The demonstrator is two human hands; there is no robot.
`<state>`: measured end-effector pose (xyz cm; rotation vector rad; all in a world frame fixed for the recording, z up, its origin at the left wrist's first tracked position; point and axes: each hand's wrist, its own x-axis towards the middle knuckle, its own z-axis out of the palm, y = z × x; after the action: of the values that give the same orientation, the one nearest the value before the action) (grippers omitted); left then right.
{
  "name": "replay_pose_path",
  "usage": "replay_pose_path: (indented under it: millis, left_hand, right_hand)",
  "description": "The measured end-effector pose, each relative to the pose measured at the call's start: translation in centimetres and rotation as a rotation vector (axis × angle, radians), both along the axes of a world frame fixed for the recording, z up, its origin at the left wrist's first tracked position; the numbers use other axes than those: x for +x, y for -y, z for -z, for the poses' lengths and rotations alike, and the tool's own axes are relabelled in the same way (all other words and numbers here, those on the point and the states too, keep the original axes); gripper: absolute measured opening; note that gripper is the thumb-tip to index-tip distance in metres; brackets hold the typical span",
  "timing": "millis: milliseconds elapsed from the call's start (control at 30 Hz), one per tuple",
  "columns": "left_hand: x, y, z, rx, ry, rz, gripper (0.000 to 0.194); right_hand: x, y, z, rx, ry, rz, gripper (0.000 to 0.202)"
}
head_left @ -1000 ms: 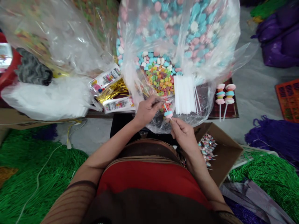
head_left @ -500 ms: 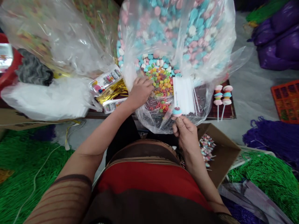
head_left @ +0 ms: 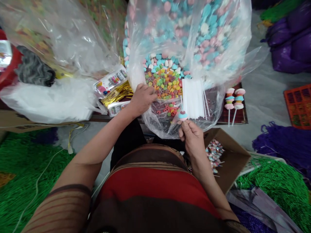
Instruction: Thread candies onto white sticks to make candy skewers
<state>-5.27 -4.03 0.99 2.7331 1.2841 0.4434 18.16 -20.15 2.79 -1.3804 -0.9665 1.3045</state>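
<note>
My right hand (head_left: 193, 137) pinches a candy skewer (head_left: 183, 115) between thumb and fingers. A pink-and-blue marshmallow and a dark ring-shaped gummy are threaded low on it, and its white stick points up. My left hand (head_left: 143, 99) is at the left edge of the ring gummies (head_left: 167, 85), back upward and fingers curled in. Whether a gummy is in its fingertips is hidden. Pink, blue and white marshmallows (head_left: 160, 61) lie behind the gummies in an opened clear bag (head_left: 157, 124). A bundle of white sticks (head_left: 193, 100) rests right of the gummies.
Two filled candy skewers (head_left: 238, 98) lie at the table's right end. Below stands a cardboard box (head_left: 234, 155) with wrapped candies. Gold twist ties (head_left: 119, 94) and label packs lie left of my left hand, beside white plastic bags (head_left: 53, 103). An orange crate (head_left: 297, 105) is far right.
My left hand has drawn back slightly to the left and down from the gummies, its fingers more curled. My right hand keeps hold of the skewer almost in place. The view has shifted slightly.
</note>
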Motion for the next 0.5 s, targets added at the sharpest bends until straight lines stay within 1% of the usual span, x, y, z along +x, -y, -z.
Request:
replay_pose_path:
  millis: [100, 300, 500]
  left_hand:
    - [-0.2, 0.8, 0.0, -0.015, -0.003, -0.034, 0.030]
    - [-0.4, 2.0, -0.1, -0.008, 0.016, -0.005, 0.028]
    - [-0.2, 3.4, -0.3, -0.061, 0.008, -0.021, 0.027]
  right_hand:
    - [-0.1, 0.0, 0.0, -0.019, -0.008, -0.014, 0.036]
    - [-0.1, 0.1, 0.1, -0.023, 0.008, -0.017, 0.037]
    - [0.0, 0.1, 0.5, -0.013, -0.027, -0.011, 0.037]
